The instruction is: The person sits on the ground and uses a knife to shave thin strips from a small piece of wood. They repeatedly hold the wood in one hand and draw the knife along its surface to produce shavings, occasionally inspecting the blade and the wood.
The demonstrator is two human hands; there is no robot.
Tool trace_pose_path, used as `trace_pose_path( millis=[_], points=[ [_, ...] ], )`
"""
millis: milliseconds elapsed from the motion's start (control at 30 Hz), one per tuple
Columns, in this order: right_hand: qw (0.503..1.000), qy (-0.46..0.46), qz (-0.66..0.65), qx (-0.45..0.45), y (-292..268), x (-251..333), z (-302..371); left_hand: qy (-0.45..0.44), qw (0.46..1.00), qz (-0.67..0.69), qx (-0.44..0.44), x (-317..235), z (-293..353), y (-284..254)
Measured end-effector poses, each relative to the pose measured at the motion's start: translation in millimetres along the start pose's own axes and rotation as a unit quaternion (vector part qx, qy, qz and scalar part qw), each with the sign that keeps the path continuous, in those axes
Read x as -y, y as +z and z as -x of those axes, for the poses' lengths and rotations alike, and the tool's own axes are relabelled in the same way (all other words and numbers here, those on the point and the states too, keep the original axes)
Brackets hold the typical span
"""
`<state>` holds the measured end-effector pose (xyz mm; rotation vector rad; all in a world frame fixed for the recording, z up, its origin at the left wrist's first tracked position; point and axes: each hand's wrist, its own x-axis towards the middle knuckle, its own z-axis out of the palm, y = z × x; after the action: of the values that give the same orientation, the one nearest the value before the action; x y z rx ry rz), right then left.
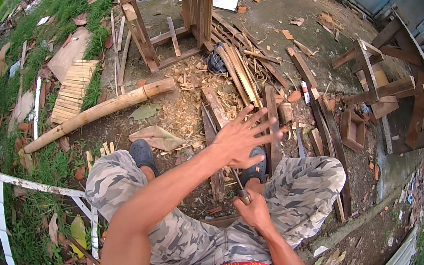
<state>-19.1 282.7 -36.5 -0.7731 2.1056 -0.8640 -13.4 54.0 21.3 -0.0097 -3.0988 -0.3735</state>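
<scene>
My left hand [244, 137] reaches across from the left with its fingers spread. It holds nothing and hangs above the ground near my right shoe [256, 169]. Between my knees, my right hand [254, 210] is closed round the handle of a long-bladed knife [243, 195]. The thin blade, seen almost edge-on, points away from me and passes behind my left hand, which hides part of it. Dark wooden boards [273, 127] lie on the ground beside my right shoe.
A wooden frame stand [150, 41] with slats on top stands ahead. Shavings [189, 97] cover the ground before my feet. A bamboo pole [101, 113] lies at left, near a white metal frame [1, 209]. Split strips [238, 74] lie ahead; a wooden structure [379, 86] stands at right.
</scene>
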Motion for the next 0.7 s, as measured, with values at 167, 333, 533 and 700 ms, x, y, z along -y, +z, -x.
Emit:
trace_pose_path(
  millis=[167, 333, 533, 700],
  points=[
    [1.0, 0.0, 0.006, 0.001, 1.3, 6.3, -10.0, 0.044, 0.989, 0.039, -0.139, 11.0, 1.9, 10.4],
    [0.998, -0.05, -0.009, -0.022, -27.2, 28.2, -4.3, -0.102, 0.927, 0.016, -0.36, 32.2, 30.8, -52.7],
    [0.997, 0.061, -0.049, -0.013, -48.1, 43.7, 12.6, -0.161, 0.86, 0.112, -0.472, 63.8, 98.3, -88.9],
    [0.999, 0.034, 0.022, 0.01, 8.1, 16.1, -39.7, -0.282, 0.85, 0.171, -0.411, 64.8, 102.1, -62.4]
  ],
)
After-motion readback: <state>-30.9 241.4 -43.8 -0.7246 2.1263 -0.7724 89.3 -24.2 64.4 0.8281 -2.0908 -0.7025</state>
